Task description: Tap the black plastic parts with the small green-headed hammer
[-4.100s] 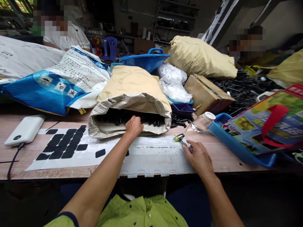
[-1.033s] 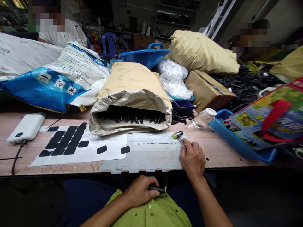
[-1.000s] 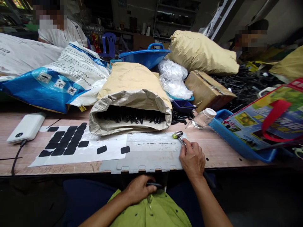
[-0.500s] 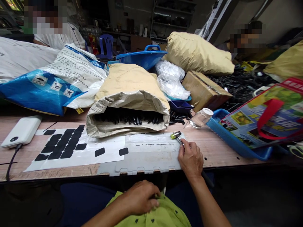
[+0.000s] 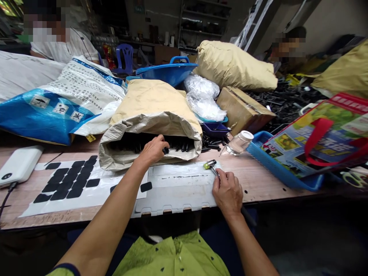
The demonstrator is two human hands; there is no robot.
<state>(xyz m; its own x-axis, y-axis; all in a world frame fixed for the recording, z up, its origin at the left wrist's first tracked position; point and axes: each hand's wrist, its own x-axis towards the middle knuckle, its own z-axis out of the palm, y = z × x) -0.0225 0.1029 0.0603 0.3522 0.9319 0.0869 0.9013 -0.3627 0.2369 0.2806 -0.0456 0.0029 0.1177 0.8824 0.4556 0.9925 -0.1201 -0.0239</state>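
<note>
My left hand [image 5: 155,148] reaches into the mouth of a tan paper sack [image 5: 161,96]. Its fingers are curled down onto a small black part [image 5: 166,150] at the sack's lower lip; their undersides are hidden. More thin black pieces [image 5: 184,147] lie inside the dark opening. My right hand [image 5: 229,191] is closed round the handle of a small hammer [image 5: 210,165], which has a yellow-green face and a dark face. The hammer head rests on or just above the grey board [image 5: 178,191] at the table's front edge.
Black rounded patches [image 5: 70,178] stick to a white sheet at left, near a white power bank [image 5: 21,165]. A clear bottle [image 5: 239,142] lies tilted beside a blue tray [image 5: 287,172] with a printed bag. A cardboard box [image 5: 244,109] stands behind. Two people sit across the table.
My left hand has risen from my lap and moved forward to the sack's opening, its fingers now on a black part. My right hand still holds the hammer; the view has shifted slightly.
</note>
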